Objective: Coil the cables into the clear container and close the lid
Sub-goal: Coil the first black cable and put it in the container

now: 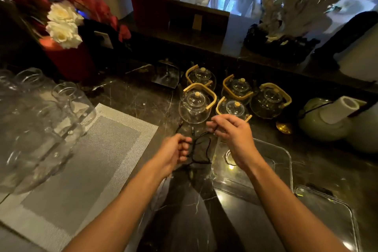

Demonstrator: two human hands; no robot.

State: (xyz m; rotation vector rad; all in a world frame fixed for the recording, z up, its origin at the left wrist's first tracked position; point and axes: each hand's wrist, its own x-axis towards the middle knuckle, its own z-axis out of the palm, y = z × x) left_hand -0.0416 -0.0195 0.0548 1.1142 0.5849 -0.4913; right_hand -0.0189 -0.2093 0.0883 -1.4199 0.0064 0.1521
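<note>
A thin black cable (pixel 201 149) hangs in loose loops between my two hands above the dark marble counter. My left hand (pixel 176 151) is closed around one part of it. My right hand (pixel 231 135) pinches another part between thumb and fingers, higher up and to the right. Two plug ends of the cable (pixel 192 129) stick up behind the hands. The clear container (pixel 282 161) lies open on the counter under my right wrist, with something small and round inside it, partly hidden by the hand. Its clear lid (pixel 331 217) lies to the lower right.
Several glass teapots (pixel 195 106) with bamboo handles stand just behind the hands. Several clear glass jars (pixel 41 120) crowd the left on a grey woven mat (pixel 92 161). A pale green pot (pixel 323 120) sits at the right, a red vase with flowers (pixel 67 55) at the back left.
</note>
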